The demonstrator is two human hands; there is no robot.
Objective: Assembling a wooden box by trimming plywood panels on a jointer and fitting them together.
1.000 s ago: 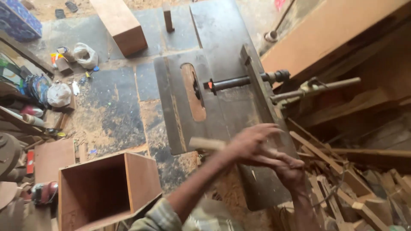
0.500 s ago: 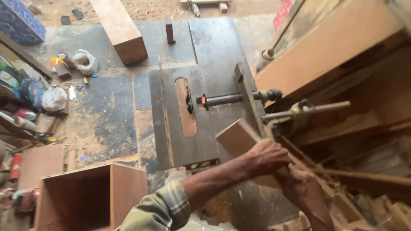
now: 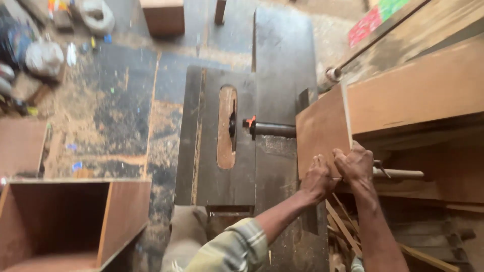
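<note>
While both hands grip its near edge, the brown board (image 3: 322, 128) lies right of the saw table (image 3: 222, 146); left hand (image 3: 318, 177) and right hand (image 3: 355, 162) curl fingers tight, seemingly steadying it.

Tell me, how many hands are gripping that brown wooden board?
2. The left hand and the right hand sit side by side on the wooden board's near edge, right of the table saw.
</note>
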